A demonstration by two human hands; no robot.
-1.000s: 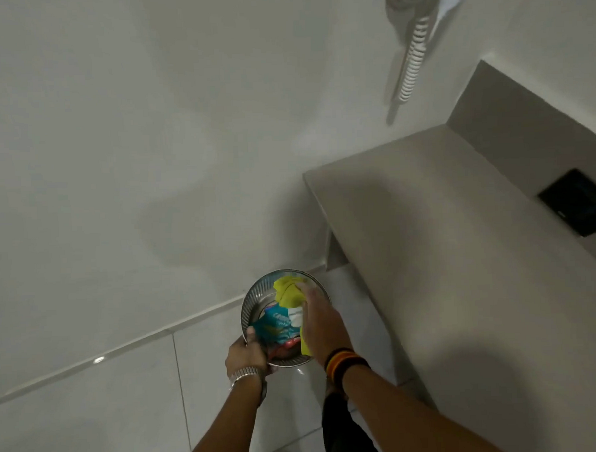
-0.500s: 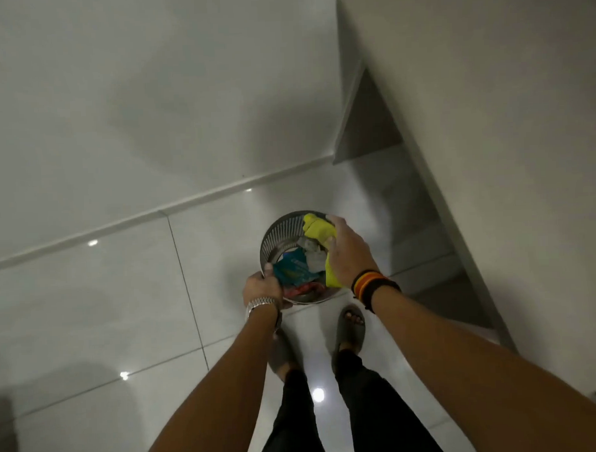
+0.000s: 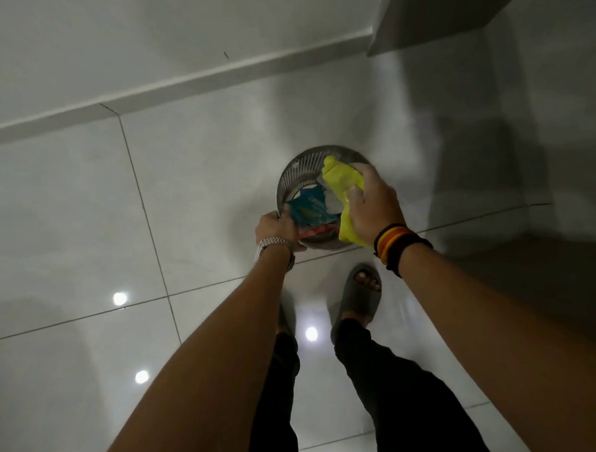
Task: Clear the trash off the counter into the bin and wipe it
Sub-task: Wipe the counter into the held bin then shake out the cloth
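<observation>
A round metal mesh bin [image 3: 296, 173] is low over the white floor tiles in front of my feet. My left hand [image 3: 275, 226] grips its near-left rim. My right hand [image 3: 373, 203] is on the bin's right side and is closed around a yellow cloth [image 3: 341, 183], which drapes over the rim. Inside the bin lie a blue wrapper [image 3: 309, 208], a crumpled white piece [image 3: 331, 204] and a red scrap [image 3: 315, 231].
Glossy white floor tiles [image 3: 87, 216] spread to the left. A white wall with a skirting strip [image 3: 183, 84] runs behind the bin. The counter's underside and side panel [image 3: 434, 14] sit at the top right. My sandalled feet [image 3: 361, 293] stand just behind the bin.
The view has tipped down from the counter top to the floor. The bin has come lower, close to the tiles, with both hands keeping the same hold.
</observation>
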